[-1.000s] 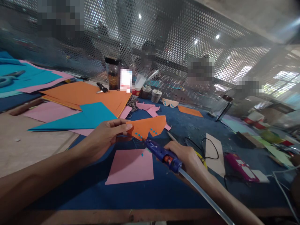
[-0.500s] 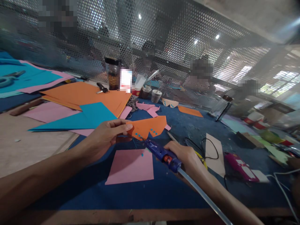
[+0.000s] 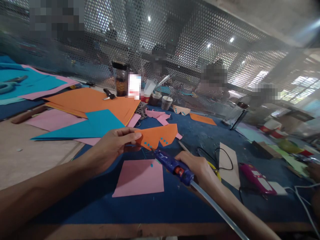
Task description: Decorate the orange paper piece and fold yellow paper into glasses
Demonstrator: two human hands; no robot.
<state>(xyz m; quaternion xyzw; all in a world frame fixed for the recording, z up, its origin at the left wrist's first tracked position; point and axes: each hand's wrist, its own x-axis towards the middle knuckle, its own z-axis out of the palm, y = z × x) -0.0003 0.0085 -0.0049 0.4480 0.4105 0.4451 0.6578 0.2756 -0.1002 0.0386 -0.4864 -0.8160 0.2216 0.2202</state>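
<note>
One orange paper piece [image 3: 168,133] hangs above the tabletop [image 3: 95,210], its left end pinched between thumb and fingers of the left hand [image 3: 115,146]. That end grip probably leaves the notched edge and blue dots [image 3: 164,140] clear for the glue gun [image 3: 172,165]. The right hand [image 3: 197,165] wraps around the gun, most of its fingers hidden; the nozzle slants to the lower edge, but I cannot tell whether it touches. A long glue stick [image 3: 217,205] runs from the gun's rear beside the right forearm.

Below and between the hands lies a pink sheet [image 3: 138,180]. Beyond the left hand are folded blue paper [image 3: 100,125] and orange sheets [image 3: 85,100]. Scissors [image 3: 217,174] lie partly hidden behind the right hand, near a looped black cord [image 3: 232,163]; both could hinder it moving outward. Farther right sits a magenta device [image 3: 255,176].
</note>
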